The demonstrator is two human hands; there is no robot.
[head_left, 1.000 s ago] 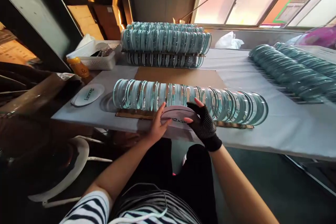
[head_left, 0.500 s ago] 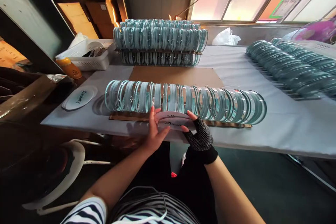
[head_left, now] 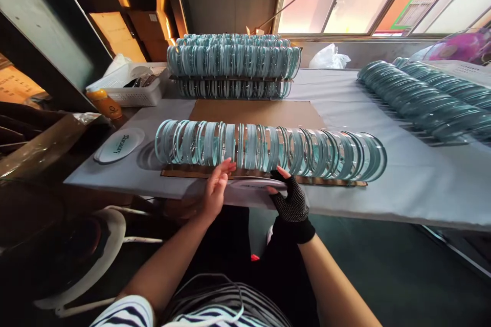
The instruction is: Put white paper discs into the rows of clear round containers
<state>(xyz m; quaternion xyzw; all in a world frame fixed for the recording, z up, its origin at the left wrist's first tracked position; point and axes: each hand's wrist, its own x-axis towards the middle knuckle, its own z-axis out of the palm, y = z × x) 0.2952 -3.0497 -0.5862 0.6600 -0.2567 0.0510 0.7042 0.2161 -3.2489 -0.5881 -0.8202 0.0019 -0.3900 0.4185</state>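
My right hand (head_left: 292, 201), in a black dotted fingerless glove, grips thin white round discs (head_left: 251, 184) at their right edge, thumb below and fingers above. They are tilted nearly edge-on, so their lettering barely shows and I cannot tell how many there are. My bare left hand (head_left: 215, 191) is at their left end with fingers stretched out; whether it touches them is unclear. Just behind both hands, a long row of clear round glass plates (head_left: 251, 145) stands on edge in a rack over a cardboard strip (head_left: 184, 173).
White lettered discs (head_left: 119, 146) lie on the table's left corner. Stacked racks of glass plates (head_left: 233, 61) stand behind a cardboard sheet (head_left: 257, 111). More glass rows (head_left: 418, 102) are on the right. A white basket (head_left: 134, 94) and orange bottle (head_left: 104, 103) sit back left.
The discs have tipped from facing me to nearly edge-on. My left hand has let go of their left side and straightened its fingers; the right hand keeps its grip.
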